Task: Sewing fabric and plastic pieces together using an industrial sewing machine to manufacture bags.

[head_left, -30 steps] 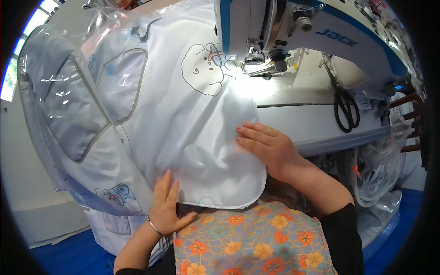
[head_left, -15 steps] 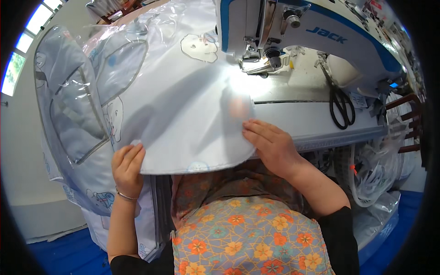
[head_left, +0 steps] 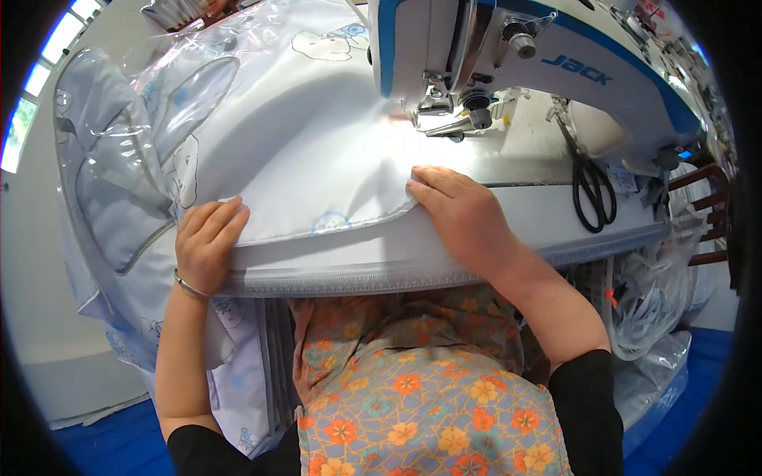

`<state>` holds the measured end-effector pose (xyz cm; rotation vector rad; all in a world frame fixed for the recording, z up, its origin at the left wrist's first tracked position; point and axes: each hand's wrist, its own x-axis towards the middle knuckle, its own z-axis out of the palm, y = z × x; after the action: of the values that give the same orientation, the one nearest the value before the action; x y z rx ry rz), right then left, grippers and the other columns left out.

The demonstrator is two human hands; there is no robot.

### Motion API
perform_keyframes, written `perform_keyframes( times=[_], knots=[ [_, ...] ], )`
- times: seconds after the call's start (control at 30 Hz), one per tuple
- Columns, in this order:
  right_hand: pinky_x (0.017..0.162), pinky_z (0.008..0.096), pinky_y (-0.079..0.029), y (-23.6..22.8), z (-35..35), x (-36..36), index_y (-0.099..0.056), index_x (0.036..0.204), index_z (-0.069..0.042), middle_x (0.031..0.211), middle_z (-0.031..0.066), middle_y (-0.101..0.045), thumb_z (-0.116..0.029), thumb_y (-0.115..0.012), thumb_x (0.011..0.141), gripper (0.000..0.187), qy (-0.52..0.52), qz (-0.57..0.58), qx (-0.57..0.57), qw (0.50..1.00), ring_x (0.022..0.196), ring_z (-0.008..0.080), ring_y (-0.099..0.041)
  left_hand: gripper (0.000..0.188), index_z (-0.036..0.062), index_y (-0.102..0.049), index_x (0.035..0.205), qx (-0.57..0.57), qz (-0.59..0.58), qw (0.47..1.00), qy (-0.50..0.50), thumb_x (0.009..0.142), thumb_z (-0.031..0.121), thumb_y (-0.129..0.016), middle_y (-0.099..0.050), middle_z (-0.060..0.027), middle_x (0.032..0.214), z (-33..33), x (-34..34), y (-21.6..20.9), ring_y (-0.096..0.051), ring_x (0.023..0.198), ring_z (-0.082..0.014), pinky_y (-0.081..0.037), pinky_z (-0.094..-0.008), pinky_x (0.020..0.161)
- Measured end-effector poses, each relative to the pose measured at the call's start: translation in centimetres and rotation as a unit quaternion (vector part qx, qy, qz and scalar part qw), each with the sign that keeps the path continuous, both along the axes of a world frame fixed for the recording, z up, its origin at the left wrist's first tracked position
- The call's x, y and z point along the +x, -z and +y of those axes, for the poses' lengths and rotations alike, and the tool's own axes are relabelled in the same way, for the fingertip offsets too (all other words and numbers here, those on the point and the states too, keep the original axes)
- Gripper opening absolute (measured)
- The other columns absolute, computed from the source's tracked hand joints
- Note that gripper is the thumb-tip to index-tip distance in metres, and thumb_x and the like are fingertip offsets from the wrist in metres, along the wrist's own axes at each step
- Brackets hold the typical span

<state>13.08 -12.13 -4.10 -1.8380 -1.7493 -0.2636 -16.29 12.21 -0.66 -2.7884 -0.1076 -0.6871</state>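
White printed fabric (head_left: 309, 166) with a curved, stitched front edge lies over the sewing table (head_left: 349, 258). At its left front corner my left hand (head_left: 208, 242) is closed on the edge, fingertips on top and thumb out of sight. My right hand (head_left: 460, 210) grips the right side of the edge, fingers bent over the cloth. Just beyond that hand is the presser foot area (head_left: 448, 123) of a white and blue sewing machine (head_left: 548, 67), lit by a bright lamp. The needle tip cannot be made out in the glare.
Black-handled scissors (head_left: 591, 186) lie right of the machine bed. Clear plastic and grey-trimmed fabric pieces (head_left: 119, 190) hang over the table's left side. A measuring strip (head_left: 357, 282) runs along the front edge. A white basket with plastic bags (head_left: 643, 293) stands below right.
Both hands have pushed the fabric away from me, toward the machine. Its front edge has moved back, uncovering the table's front and the measuring strip.
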Motion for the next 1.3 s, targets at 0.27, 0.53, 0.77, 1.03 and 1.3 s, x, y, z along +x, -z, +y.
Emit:
perform_keyframes(
  times=[0.27, 0.53, 0.77, 1.03, 1.3],
  knots=[
    [0.093, 0.04, -0.054, 0.1, 2.2, 0.5, -0.066, 0.12, -0.002, 0.119, 0.017, -0.067, -0.004, -0.065, 0.087, 0.033, 0.026, -0.021, -0.028, 0.999, 0.107, 0.0317, -0.065, 0.032, 0.0034, -0.072, 0.108, -0.01, 0.051, 0.998, -0.043, 0.077, 0.008, -0.061, -0.072, -0.0075, 0.108, 0.2, 0.8, 0.6, -0.068, 0.097, -0.0258, -0.055, -0.0371, 0.081],
    [0.09, 0.0402, -0.053, 0.5, 3.2, 1.9, -0.064, 0.122, 0.0, 0.119, 0.0166, -0.065, -0.005, -0.068, 0.086, 0.036, 0.045, -0.003, -0.028, 0.999, 0.103, 0.0314, -0.063, 0.036, -0.0035, -0.068, 0.11, -0.052, 0.168, 0.983, -0.044, 0.078, 0.009, -0.059, -0.066, -0.0103, 0.096, -5.4, 2.1, -1.6, -0.065, 0.084, -0.0247, -0.055, -0.0345, 0.068],
    [0.096, 0.0411, -0.052, -0.1, 3.2, 2.2, -0.061, 0.122, 0.002, 0.119, 0.0177, -0.064, 0.002, -0.062, 0.081, 0.041, 0.042, 0.031, -0.037, 0.998, 0.109, 0.0338, -0.062, 0.044, -0.0064, -0.066, 0.113, -0.147, 0.234, 0.959, 0.063, 0.074, 0.013, -0.06, -0.059, -0.0066, 0.083, -14.2, 4.5, -4.1, -0.057, 0.068, -0.0175, -0.046, -0.0271, 0.055],
    [0.096, 0.0411, -0.052, -0.2, 2.1, 2.1, -0.063, 0.118, 0.002, 0.121, 0.0167, -0.065, 0.002, -0.058, 0.081, 0.038, 0.026, 0.039, -0.032, 0.998, 0.112, 0.0332, -0.063, 0.039, 0.0013, -0.066, 0.111, -0.328, 0.118, 0.937, 0.036, 0.073, 0.006, -0.063, -0.061, -0.007, 0.083, -17.3, 10.0, -1.7, -0.061, 0.069, -0.0244, -0.053, -0.0355, 0.059],
    [0.097, 0.0415, -0.052, -0.7, 1.7, 2.2, -0.064, 0.118, 0.002, 0.121, 0.0185, -0.065, 0.0, -0.057, 0.083, 0.036, 0.009, 0.053, -0.021, 0.998, 0.112, 0.0344, -0.063, 0.033, 0.0015, -0.066, 0.107, -0.331, 0.14, 0.933, 0.004, 0.074, 0.006, -0.064, -0.06, -0.011, 0.082, -14.9, 14.2, -1.7, -0.062, 0.072, -0.0322, -0.053, -0.0427, 0.063]
  ],
)
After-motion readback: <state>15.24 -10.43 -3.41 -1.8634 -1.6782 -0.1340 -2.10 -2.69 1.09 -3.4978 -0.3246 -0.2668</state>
